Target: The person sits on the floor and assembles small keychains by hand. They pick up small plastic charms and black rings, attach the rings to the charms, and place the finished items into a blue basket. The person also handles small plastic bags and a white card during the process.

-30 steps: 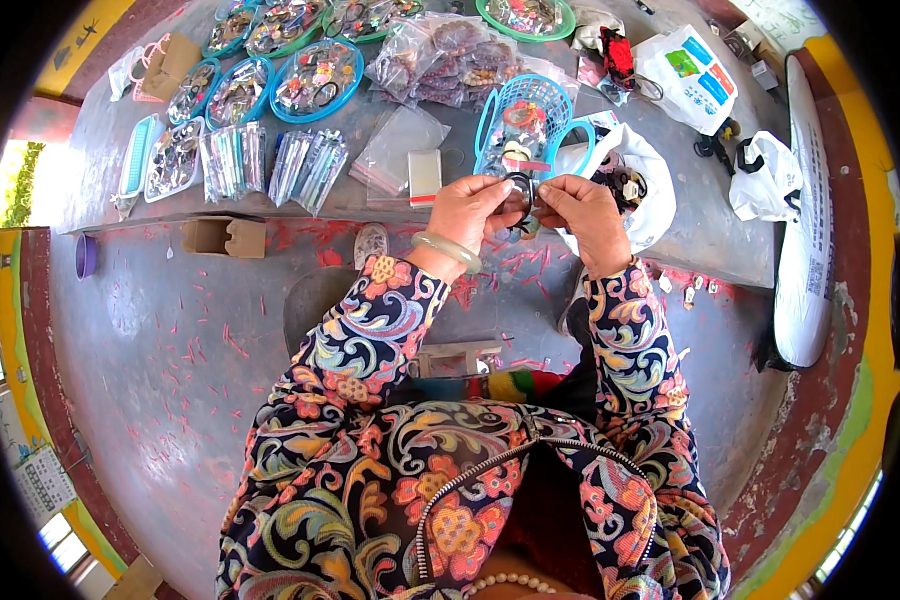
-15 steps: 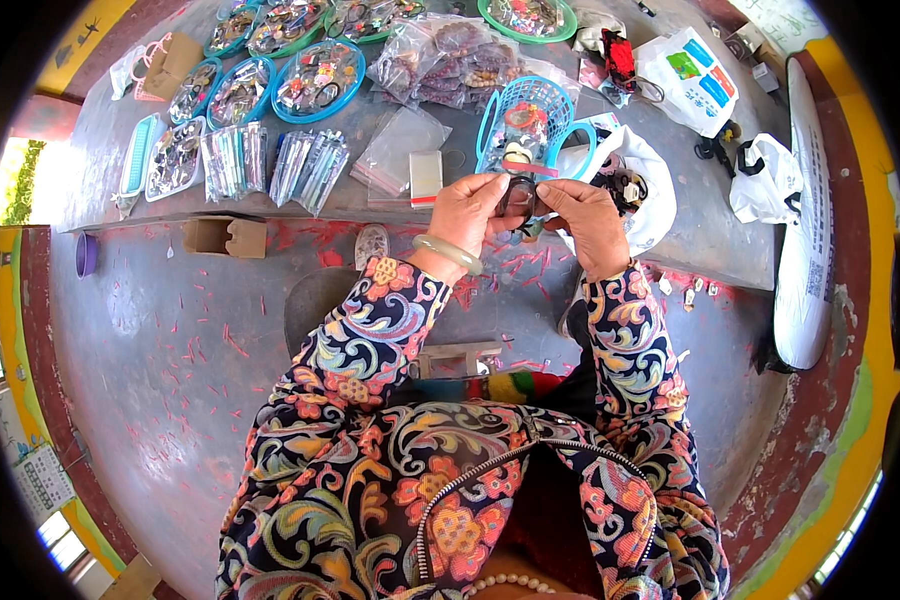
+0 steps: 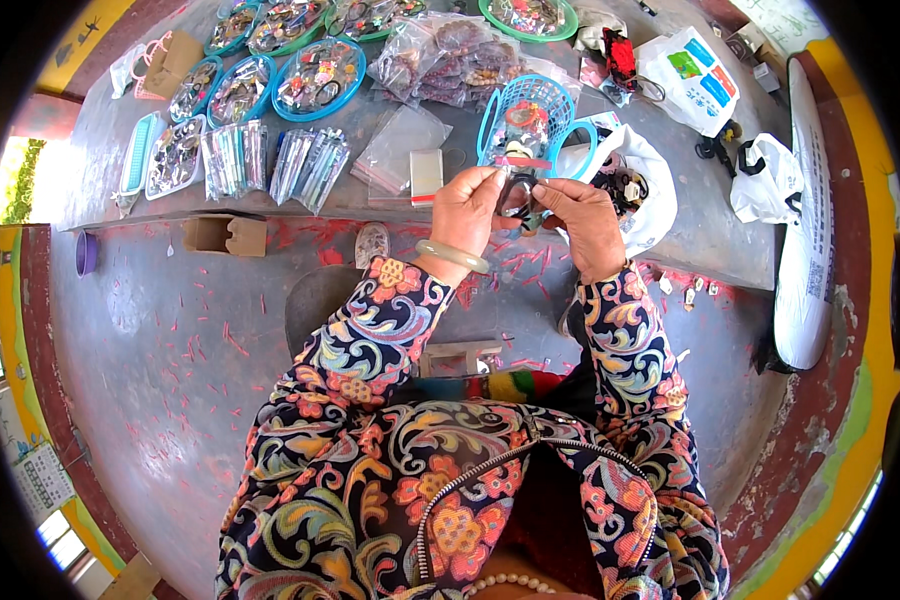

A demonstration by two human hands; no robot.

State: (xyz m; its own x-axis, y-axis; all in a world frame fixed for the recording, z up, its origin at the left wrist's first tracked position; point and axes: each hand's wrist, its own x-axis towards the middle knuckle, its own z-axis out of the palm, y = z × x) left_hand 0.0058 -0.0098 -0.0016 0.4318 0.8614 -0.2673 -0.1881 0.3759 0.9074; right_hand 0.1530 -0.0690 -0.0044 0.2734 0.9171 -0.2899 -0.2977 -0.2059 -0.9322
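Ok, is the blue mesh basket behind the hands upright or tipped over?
Upright. The blue basket stands on the table with its open rim facing up and small items showing inside, just beyond the left hand and right hand.

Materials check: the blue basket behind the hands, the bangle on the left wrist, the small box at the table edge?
Blue basket: likely moulded plastic, given the open lattice walls and saturated colour. Bangle: pale green, smooth and glossy, so jade-like stone or glass; cannot tell which. Small box: plain brown cardboard, matte, with open flaps.
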